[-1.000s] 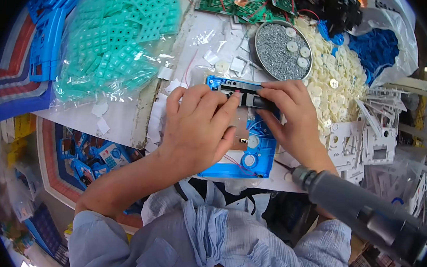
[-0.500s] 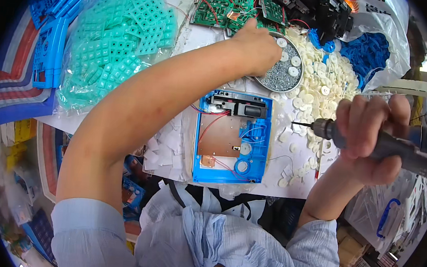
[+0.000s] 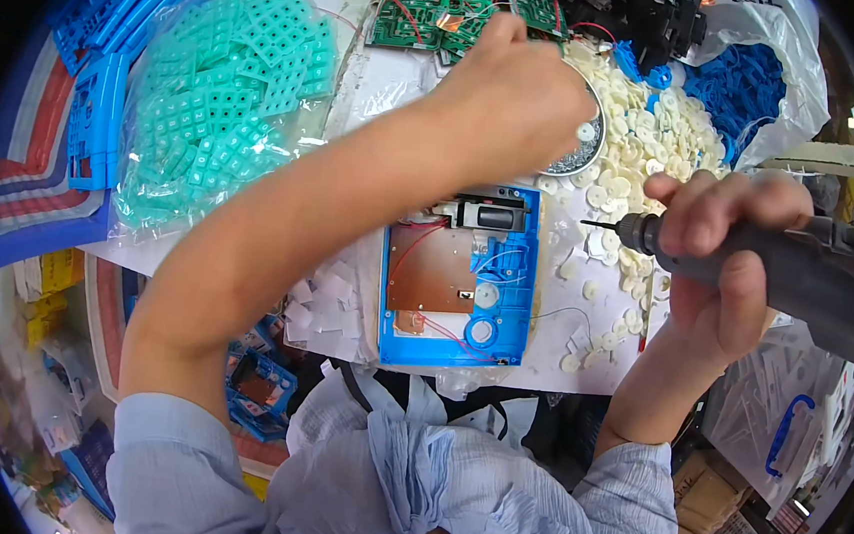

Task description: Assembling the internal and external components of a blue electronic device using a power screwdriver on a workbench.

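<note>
My right hand (image 3: 720, 240) is wrapped round a dark grey electric screwdriver (image 3: 793, 271), its thin bit pointing left over the table. My left hand (image 3: 520, 104) reaches across to a round metal dish (image 3: 597, 160) of small screws and covers much of it; its fingers are curled, with the tips hidden. In front of me lies an open blue plastic casing (image 3: 511, 349). Inside are a brown circuit board (image 3: 432, 272), a black part (image 3: 496, 217) at its far end, and red and white wires.
Left lies a clear bag of mint-green keypads (image 3: 229, 101), beside blue casings (image 3: 97, 121). Green circuit boards (image 3: 417, 15) and black parts (image 3: 637, 23) are at the back. Cream discs (image 3: 647, 154) pile up right, near a bag of blue pieces (image 3: 737, 91). Paper scraps (image 3: 328, 309) flank the casing.
My left hand has shifted slightly right over the dish and now hides more of it. The screwdriver has tilted in my right hand, its back end lower and nearer me.
</note>
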A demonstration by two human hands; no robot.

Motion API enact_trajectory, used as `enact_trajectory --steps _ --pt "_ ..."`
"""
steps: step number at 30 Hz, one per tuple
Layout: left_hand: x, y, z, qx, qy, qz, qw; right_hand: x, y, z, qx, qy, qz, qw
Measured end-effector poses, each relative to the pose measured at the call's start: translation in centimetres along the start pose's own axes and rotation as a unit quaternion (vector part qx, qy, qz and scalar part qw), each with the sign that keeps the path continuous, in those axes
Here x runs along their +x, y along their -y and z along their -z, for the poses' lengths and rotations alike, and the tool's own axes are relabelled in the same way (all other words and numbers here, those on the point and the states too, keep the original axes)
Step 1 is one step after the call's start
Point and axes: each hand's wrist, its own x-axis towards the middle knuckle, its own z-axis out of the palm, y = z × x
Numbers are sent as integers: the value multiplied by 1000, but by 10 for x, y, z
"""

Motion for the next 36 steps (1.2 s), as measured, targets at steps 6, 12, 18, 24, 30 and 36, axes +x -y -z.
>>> enact_trajectory --steps 6,12,18,24,30,36 --pt "-75 -40 20 -193 -53 16 980 1 19 -17 127 36 -16 991" --pt "-89 -48 24 -241 -78 62 965 0 20 -32 121 33 -53 991" --pt "-88 -48 22 -226 -106 45 967 2 16 -35 135 41 -60 988" --pt "-85 -45 13 -215 -154 37 964 2 6 -39 149 15 -48 988" --pt "-85 -44 12 -213 -165 46 962 2 5 -39 152 11 -47 987" --pt "-88 -46 13 -196 -166 49 965 3 9 -36 133 23 -50 990"
